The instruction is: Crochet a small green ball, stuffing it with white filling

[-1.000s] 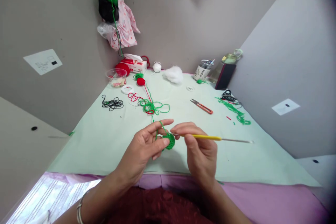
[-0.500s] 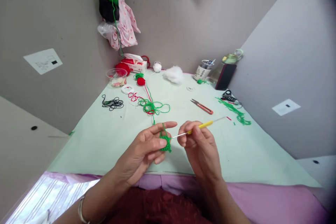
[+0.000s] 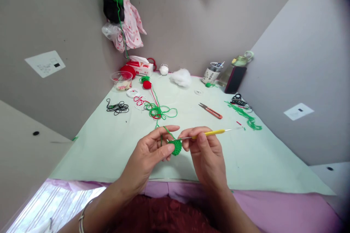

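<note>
Between thumb and fingers, my left hand (image 3: 150,150) pinches a small green crochet piece (image 3: 177,147), its rounded face turned toward me. A strand of green yarn (image 3: 168,132) runs from the piece over my raised left index finger. My right hand (image 3: 205,153) grips a crochet hook (image 3: 209,133) by its yellow handle. The hook's thin metal tip points left and meets the top edge of the crochet piece; whether it passes through a stitch I cannot tell. Behind the hands lies a loose tangle of green yarn (image 3: 164,112).
Orange thread snips (image 3: 210,110) lie beyond my right hand. Farther back are white stuffing (image 3: 181,78), a pen holder (image 3: 211,74), a dark phone (image 3: 235,80) and a tissue box (image 3: 140,67). Black cord (image 3: 117,107) is at left, cut green strands (image 3: 247,117) at right.
The crochet piece has turned to show a rounder face. The hook has moved left, its tip now at the piece's top edge, and lies closer to level.
</note>
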Available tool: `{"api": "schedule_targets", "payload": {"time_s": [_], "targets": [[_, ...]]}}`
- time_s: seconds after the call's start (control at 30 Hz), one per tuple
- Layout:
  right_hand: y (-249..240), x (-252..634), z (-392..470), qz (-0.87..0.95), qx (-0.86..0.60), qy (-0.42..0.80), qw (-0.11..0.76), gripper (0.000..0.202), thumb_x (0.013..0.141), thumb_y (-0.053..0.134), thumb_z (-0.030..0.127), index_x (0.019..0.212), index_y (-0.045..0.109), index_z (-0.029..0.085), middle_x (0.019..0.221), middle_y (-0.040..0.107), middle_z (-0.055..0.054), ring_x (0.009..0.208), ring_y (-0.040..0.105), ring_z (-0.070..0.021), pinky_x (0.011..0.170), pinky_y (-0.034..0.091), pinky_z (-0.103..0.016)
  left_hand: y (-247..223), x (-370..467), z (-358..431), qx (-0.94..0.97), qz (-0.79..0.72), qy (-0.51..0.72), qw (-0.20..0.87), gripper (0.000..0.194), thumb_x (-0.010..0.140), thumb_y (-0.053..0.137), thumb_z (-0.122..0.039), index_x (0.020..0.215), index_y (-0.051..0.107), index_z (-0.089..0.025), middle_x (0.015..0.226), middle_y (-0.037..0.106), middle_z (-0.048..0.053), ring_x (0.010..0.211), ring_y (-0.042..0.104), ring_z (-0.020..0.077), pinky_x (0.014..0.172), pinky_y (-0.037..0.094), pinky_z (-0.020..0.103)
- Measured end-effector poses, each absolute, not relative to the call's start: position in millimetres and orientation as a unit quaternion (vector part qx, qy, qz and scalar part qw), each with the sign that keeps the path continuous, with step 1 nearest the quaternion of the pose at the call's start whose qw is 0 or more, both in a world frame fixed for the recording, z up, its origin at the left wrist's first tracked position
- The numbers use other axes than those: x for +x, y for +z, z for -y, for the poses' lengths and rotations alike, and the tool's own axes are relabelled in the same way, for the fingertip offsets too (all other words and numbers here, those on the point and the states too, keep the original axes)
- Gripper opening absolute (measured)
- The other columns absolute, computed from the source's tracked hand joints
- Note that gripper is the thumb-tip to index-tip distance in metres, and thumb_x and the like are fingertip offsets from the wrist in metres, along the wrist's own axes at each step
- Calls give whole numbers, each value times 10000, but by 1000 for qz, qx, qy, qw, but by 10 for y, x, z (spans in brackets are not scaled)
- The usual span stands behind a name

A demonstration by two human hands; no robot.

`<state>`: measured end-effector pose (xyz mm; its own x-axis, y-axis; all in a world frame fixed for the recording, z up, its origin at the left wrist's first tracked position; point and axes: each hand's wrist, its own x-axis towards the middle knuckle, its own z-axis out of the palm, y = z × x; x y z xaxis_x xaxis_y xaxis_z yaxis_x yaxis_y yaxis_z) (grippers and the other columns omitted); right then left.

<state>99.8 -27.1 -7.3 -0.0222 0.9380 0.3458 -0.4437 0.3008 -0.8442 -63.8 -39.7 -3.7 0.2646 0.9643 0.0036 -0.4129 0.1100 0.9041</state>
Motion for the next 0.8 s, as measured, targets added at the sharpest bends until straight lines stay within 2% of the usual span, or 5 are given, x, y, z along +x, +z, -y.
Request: {"api": "schedule_targets", "payload": {"time_s": [0.27, 0.53, 0.67, 0.73, 0.8], "targets": [[-88, 1072, 323, 573, -279, 453, 623, 238, 1080, 518, 286, 1007, 741, 249, 961, 771, -22, 765, 678, -121, 715, 543, -269, -59, -684, 398, 473, -369, 502, 623, 315, 899, 775, -284, 1210, 770, -334, 861, 553, -29, 726, 469, 93, 704, 413, 224], [-94, 1081, 404, 782, -282, 104, 545, 243, 1033, 516, 110, 1169, 691, 211, 1005, 761, -95, 925, 719, -190, 767, 596, -330, -16, -585, 460, 494, -440, 538, 522, 344, 867, 759, -178, 1191, 769, -294, 872, 585, -33, 662, 473, 70, 736, 450, 224], [-192, 1077, 416, 805, -309, -47, 505, 287, 967, 633, 81, 1196, 731, 224, 1084, 756, -118, 960, 716, -203, 773, 609, -322, -17, -542, 450, 407, -390, 538, 626, 448, 851, 814, -260, 1289, 727, -290, 862, 591, -38, 610, 474, 50, 640, 457, 198], [-205, 1080, 413, 788, -314, -26, 529, 304, 970, 634, 91, 1207, 738, 250, 1084, 757, -104, 979, 718, -213, 786, 613, -339, -2, -556, 421, 339, -342, 509, 713, 459, 846, 825, -279, 1295, 733, -262, 755, 535, -63, 516, 367, 22, 549, 409, 175], [-183, 1080, 397, 740, -320, 82, 586, 272, 1006, 579, 117, 1166, 747, 259, 993, 756, -73, 885, 712, -197, 737, 605, -339, 19, -584, 388, 291, -304, 488, 764, 406, 843, 823, -251, 1244, 768, -220, 662, 450, -92, 464, 229, 1, 508, 374, 160]]}}
